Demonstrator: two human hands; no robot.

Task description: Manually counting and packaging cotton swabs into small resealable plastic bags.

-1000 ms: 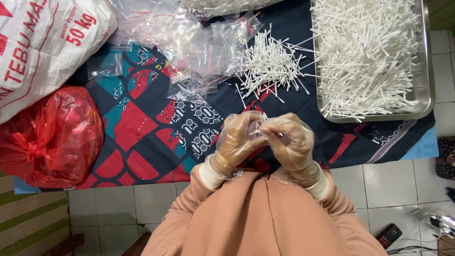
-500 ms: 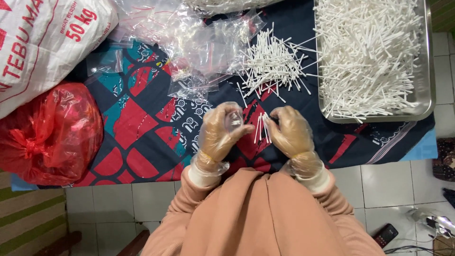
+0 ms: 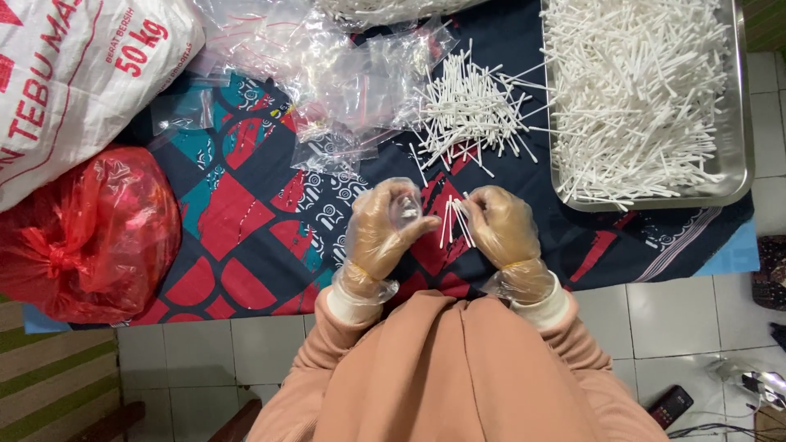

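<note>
The right hand, in a thin clear plastic glove, is pinched around a small bundle of short white sticks. The sticks are slim, straight and matt white, all about the same length, and fan out a little from the fingertips toward the left hand. They are held just above the patterned dark blue, red and teal cloth that covers the desk. The left hand, gloved the same way, is curled around a small clear plastic bag that is crumpled and nearly see-through, with its opening facing the sticks. The two hands are near each other but apart.

Compared with half a second ago, the hands have barely shifted; the sticks now tilt and splay slightly more. A second ago the hands were pressed together lower down, close to the peach-coloured sleeves, and the sticks were hidden.

Beyond the hands lie a loose heap of white sticks, a pile of empty clear bags and a steel tray full of sticks. A knotted red plastic bag and a white woven sack sit to the left.
</note>
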